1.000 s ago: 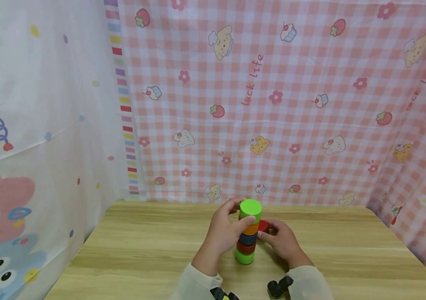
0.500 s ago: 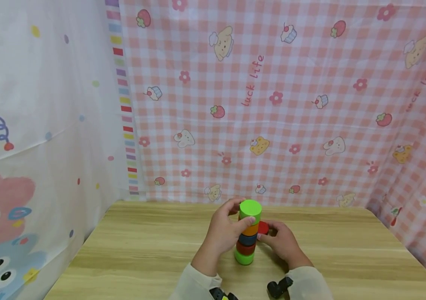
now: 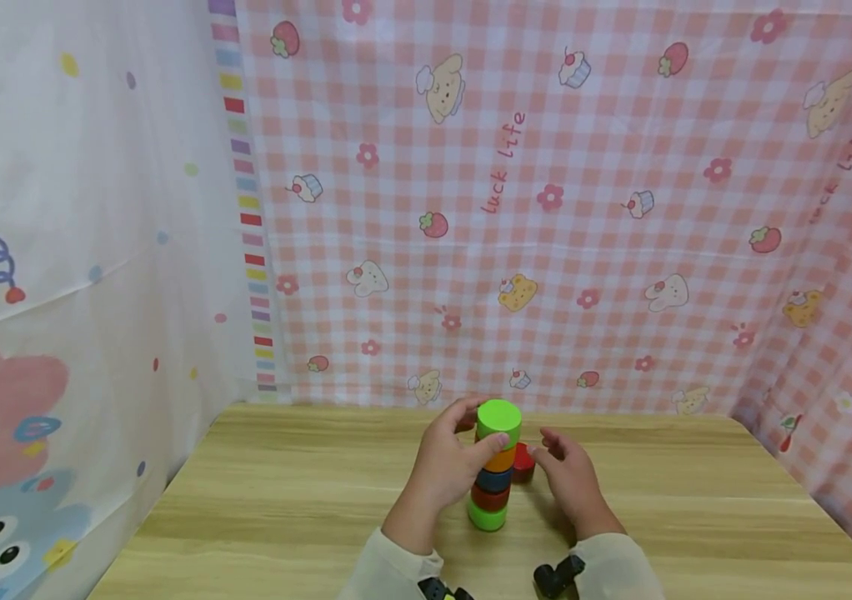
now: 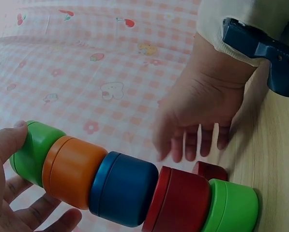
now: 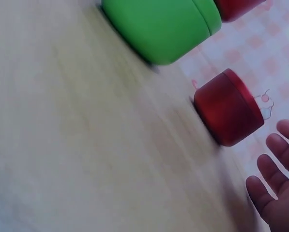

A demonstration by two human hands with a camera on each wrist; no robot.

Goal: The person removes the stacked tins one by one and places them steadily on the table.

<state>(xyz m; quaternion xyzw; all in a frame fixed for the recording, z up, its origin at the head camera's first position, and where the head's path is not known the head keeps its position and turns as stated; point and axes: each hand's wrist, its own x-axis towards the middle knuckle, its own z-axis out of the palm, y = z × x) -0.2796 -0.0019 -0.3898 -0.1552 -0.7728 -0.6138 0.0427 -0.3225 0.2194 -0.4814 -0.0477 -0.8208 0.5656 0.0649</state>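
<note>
A column of several small lidded round tins stands upright on the table: a green tin [image 3: 498, 421] on top, then an orange tin [image 4: 74, 171], a blue tin [image 4: 125, 188], a dark red tin [image 4: 178, 200] and another green tin [image 3: 488, 513] at the base. My left hand [image 3: 450, 458] grips the top green tin, thumb on the near side and fingers reaching behind. Just right of the column, a single red tin [image 5: 229, 108] sits on the table. Beside it my right hand [image 3: 572, 483] holds nothing, its fingers extended and spread apart from the tin.
The wooden table [image 3: 283, 500] reaches back to a pink checked cloth [image 3: 546, 250]. White printed cloth [image 3: 133, 292] hangs at the left. Both wrists carry a black camera mount [image 3: 559, 577].
My right hand has let go of the red tin and drawn back to the right, its fingers opening. The left hand has kept its grip on the top green tin, and the column stands as before.
</note>
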